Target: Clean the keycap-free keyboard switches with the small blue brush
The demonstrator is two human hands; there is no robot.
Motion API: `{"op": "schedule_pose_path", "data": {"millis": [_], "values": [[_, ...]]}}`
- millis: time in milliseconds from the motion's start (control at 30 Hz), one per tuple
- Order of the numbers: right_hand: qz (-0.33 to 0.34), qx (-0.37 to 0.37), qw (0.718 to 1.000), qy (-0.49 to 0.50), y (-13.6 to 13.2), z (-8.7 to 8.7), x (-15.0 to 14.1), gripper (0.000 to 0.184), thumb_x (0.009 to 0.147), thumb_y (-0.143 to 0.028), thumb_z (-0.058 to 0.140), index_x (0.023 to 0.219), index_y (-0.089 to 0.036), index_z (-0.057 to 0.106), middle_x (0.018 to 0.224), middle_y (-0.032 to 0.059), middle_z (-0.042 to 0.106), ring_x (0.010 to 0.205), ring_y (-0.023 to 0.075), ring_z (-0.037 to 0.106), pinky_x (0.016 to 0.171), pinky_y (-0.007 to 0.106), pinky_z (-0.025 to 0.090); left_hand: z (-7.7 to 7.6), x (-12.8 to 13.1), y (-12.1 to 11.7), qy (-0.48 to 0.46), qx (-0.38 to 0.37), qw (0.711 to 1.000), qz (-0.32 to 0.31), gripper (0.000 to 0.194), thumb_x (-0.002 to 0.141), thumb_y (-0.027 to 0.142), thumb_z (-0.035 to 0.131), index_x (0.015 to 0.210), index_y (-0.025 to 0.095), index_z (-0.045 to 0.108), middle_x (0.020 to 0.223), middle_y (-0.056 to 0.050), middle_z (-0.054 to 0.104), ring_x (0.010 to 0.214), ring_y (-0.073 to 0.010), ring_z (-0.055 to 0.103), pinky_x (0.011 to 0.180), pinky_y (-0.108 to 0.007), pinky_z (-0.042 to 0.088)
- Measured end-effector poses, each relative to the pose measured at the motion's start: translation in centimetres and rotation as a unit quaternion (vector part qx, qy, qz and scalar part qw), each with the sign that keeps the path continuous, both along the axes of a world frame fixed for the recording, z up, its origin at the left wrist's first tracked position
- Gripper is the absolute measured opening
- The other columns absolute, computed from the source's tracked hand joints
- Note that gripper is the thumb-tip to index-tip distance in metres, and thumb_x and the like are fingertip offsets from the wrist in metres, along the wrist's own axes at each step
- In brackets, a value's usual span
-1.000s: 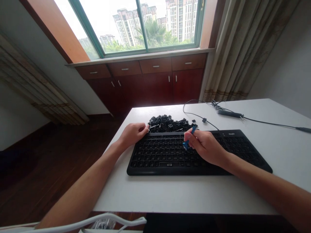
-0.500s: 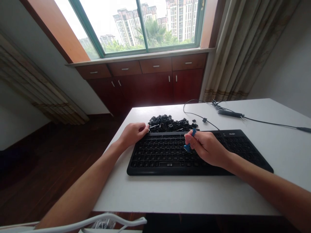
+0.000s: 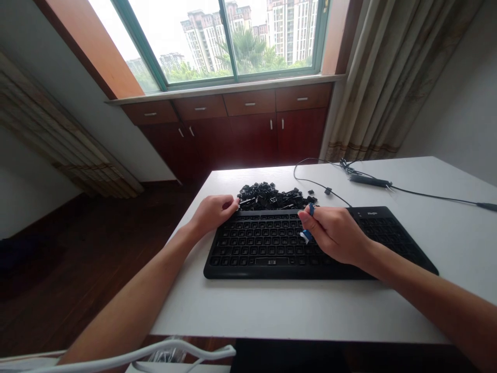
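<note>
A black keyboard (image 3: 272,269) with its keycaps off lies on the white table, bare key sockets showing. My left hand (image 3: 213,211) rests at its upper left corner, fingers curled over the back edge, thumb beside the keycap pile. My right hand (image 3: 337,233) is closed above the middle-right of the keyboard. It grips a small blue thing with a whitish lower end (image 3: 306,237), whose top pokes out above the fist; its middle is hidden, and I cannot make out its kind. Loose black keycaps (image 3: 267,196) are heaped just behind the keyboard.
A black cable (image 3: 310,181) runs from the keyboard's back to a bundled coil and off right. Two stray keycaps lie by the pile. A white curved tube (image 3: 174,344) crosses below the table's front edge (image 3: 202,334). Cabinets (image 3: 248,134) stand under the window.
My right hand has shifted slightly right, and the blue thing has turned so that its whitish lower end shows. My left hand stays at the keyboard corner.
</note>
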State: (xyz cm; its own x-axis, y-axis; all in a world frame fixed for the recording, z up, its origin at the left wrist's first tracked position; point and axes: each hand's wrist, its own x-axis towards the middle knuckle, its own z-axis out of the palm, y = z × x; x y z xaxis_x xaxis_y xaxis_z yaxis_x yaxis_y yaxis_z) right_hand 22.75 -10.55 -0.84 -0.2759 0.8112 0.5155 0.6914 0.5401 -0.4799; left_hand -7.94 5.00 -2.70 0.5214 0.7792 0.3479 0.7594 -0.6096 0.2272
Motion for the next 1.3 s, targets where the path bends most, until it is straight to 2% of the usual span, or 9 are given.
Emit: {"op": "schedule_pose_path", "data": {"millis": [100,367,467,633,867,967,1100,1200,1300], "values": [[0.043,-0.054,0.995,0.073,0.00,-0.13,-0.25,0.035,0.106,-0.035,0.041,0.086,-0.016,0.062,0.070,0.0016,0.063,0.060,0.0094,0.058,0.059,0.024,0.043,0.06,0.05,-0.03,0.001,-0.002,1.000,0.000,0.047,0.096,0.043,0.050,0.057,0.018,0.041,0.051,0.004,0.038,0.051,-0.0094,0.032,0.055,-0.027,0.021],[-0.030,0.071,0.995,-0.061,0.46,-0.60,0.12,0.033,0.104,-0.032,0.044,0.081,-0.015,0.059,0.070,0.0037,0.062,0.062,0.0128,0.055,0.060,0.029,0.039,0.05,0.02,0.00,0.001,-0.005,1.000,0.002,0.047,0.095,0.044,0.050,0.057,0.018,0.041,0.052,0.004,0.037,0.051,-0.0093,0.031,0.056,-0.027,0.022],[-0.023,0.037,0.998,-0.040,0.23,-0.33,0.15,0.038,0.104,-0.034,0.043,0.074,-0.016,0.056,0.062,0.0014,0.055,0.053,0.0108,0.047,0.055,0.029,0.035,0.05,0.01,0.01,0.000,-0.005,1.000,0.002,0.048,0.095,0.044,0.050,0.057,0.018,0.041,0.051,0.004,0.036,0.051,-0.0093,0.030,0.056,-0.027,0.021],[0.028,-0.009,0.999,0.040,0.15,-0.49,-0.22,0.032,0.105,-0.033,0.043,0.088,-0.015,0.062,0.073,0.0029,0.065,0.060,0.0099,0.058,0.061,0.025,0.043,0.09,0.08,0.00,0.000,-0.006,1.000,0.005,0.047,0.095,0.044,0.050,0.057,0.017,0.042,0.051,0.004,0.039,0.051,-0.0094,0.030,0.056,-0.027,0.021],[-0.035,0.061,0.996,-0.059,0.31,-0.67,0.06,0.034,0.105,-0.033,0.042,0.082,-0.015,0.060,0.069,0.0043,0.061,0.062,0.0135,0.055,0.061,0.030,0.040,0.04,0.06,0.00,0.000,-0.004,1.000,0.005,0.047,0.095,0.045,0.050,0.057,0.018,0.042,0.051,0.004,0.037,0.051,-0.0095,0.032,0.056,-0.027,0.022],[-0.002,0.029,0.999,-0.042,0.24,-0.39,0.11,0.037,0.105,-0.034,0.041,0.077,-0.016,0.056,0.065,0.0028,0.057,0.055,0.0113,0.047,0.057,0.030,0.038,0.01,0.04,0.02,0.000,-0.002,1.000,0.005,0.047,0.095,0.044,0.050,0.057,0.018,0.042,0.051,0.004,0.037,0.051,-0.0096,0.032,0.056,-0.028,0.022],[0.059,-0.036,0.996,0.050,0.29,-0.43,-0.09,0.035,0.106,-0.034,0.041,0.084,-0.015,0.061,0.073,0.0037,0.063,0.061,0.0105,0.056,0.061,0.026,0.044,0.00,0.05,0.04,0.001,-0.002,1.000,0.003,0.047,0.095,0.044,0.050,0.057,0.018,0.042,0.051,0.005,0.037,0.051,-0.0095,0.031,0.055,-0.027,0.023],[0.033,-0.048,0.994,0.092,0.37,-0.80,-0.17,0.031,0.105,-0.035,0.043,0.091,-0.016,0.063,0.077,0.0027,0.067,0.064,0.0099,0.061,0.064,0.024,0.046,0.01,0.06,0.04,0.001,-0.001,1.000,0.002,0.047,0.096,0.043,0.050,0.057,0.018,0.042,0.051,0.005,0.037,0.051,-0.0096,0.031,0.055,-0.027,0.022],[-0.010,-0.001,0.999,0.039,0.37,-0.94,-0.07,0.030,0.105,-0.034,0.044,0.091,-0.016,0.064,0.077,0.0038,0.067,0.067,0.0122,0.061,0.065,0.027,0.046,0.02,0.03,0.04,0.002,0.001,1.000,0.001,0.047,0.096,0.043,0.050,0.057,0.018,0.042,0.051,0.005,0.037,0.051,-0.0097,0.031,0.056,-0.027,0.023]]}}
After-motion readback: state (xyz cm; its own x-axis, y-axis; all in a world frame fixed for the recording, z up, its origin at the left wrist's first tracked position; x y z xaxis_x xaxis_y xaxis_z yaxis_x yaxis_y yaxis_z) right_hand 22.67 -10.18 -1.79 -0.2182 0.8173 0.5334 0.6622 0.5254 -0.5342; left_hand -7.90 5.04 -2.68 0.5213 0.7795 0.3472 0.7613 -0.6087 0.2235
